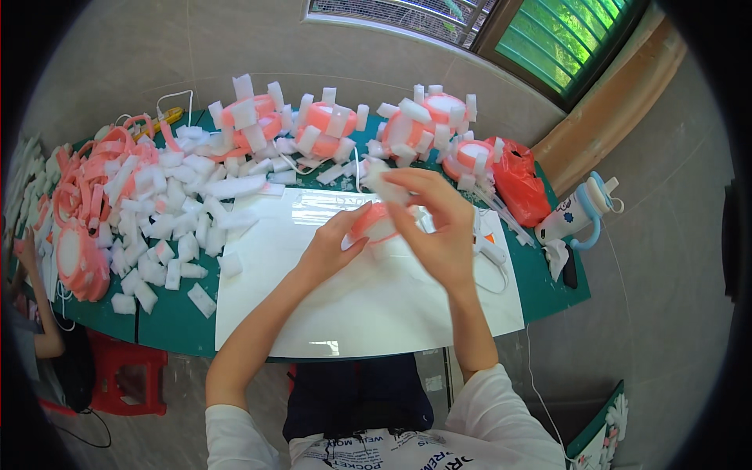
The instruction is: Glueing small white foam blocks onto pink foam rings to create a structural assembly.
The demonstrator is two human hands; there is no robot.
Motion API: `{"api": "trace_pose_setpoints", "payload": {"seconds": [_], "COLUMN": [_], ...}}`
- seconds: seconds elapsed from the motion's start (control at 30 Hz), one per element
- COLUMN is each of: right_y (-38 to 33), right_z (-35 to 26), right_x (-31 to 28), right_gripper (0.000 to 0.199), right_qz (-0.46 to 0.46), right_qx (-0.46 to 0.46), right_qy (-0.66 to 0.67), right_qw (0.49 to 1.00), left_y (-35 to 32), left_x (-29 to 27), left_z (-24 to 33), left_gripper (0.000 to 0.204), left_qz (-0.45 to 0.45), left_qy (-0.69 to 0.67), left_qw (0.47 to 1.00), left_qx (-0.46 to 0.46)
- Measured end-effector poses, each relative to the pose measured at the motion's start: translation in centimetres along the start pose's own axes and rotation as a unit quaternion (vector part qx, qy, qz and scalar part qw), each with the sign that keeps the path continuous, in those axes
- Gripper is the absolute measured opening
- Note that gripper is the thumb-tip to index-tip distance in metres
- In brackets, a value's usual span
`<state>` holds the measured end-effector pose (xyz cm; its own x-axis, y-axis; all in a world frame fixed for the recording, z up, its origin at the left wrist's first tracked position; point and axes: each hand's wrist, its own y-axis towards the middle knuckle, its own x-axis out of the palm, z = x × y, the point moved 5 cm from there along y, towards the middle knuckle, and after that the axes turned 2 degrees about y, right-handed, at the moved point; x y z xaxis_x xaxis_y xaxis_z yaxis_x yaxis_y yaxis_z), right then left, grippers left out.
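My left hand point(333, 247) and my right hand point(435, 227) hold a pink ring with white foam pieces point(374, 223) between them, above a white sheet point(313, 313) on the green table point(168, 325). The right hand's fingers also pinch a white foam block point(384, 184) at the ring's top. A heap of loose white foam blocks point(176, 207) lies to the left of the sheet. Several finished pink rings studded with foam blocks point(325, 121) stand in a row along the table's far edge.
A stack of bare pink rings point(78, 227) sits at the far left. A white glue gun point(486, 239), a red plastic bag point(518, 184) and a white bottle with blue handle point(576, 215) lie at right. Another person's hand point(23, 251) shows at the left edge, a red stool point(125, 376) below.
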<state>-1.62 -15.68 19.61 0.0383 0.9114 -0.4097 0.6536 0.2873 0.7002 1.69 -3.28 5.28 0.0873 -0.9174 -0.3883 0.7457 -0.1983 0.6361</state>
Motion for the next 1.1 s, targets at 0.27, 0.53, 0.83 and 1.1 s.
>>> {"api": "trace_pose_setpoints", "payload": {"seconds": [0.27, 0.53, 0.83, 1.1], "right_y": [-3.4, -4.5, -5.0, -5.3], "right_z": [6.0, 7.2, 7.6, 7.3], "right_x": [-1.1, 0.8, 0.6, 0.6], "right_gripper": [0.028, 0.028, 0.028, 0.027], "right_qz": [0.044, 0.078, 0.059, 0.046], "right_qx": [0.062, -0.055, -0.050, -0.043], "right_qy": [-0.129, -0.165, -0.158, -0.153], "right_qw": [0.989, 0.982, 0.984, 0.986], "left_y": [-0.3, -0.2, 0.3, 0.1], "left_x": [0.0, 0.4, 0.2, 0.5], "left_z": [-0.1, 0.7, 1.1, 1.2], "left_gripper": [0.060, 0.060, 0.059, 0.059], "left_qz": [-0.006, -0.009, 0.002, -0.005], "left_qy": [0.045, 0.067, 0.105, 0.120], "left_qw": [0.999, 0.998, 0.994, 0.992], "left_qx": [-0.016, 0.000, 0.013, 0.029]}}
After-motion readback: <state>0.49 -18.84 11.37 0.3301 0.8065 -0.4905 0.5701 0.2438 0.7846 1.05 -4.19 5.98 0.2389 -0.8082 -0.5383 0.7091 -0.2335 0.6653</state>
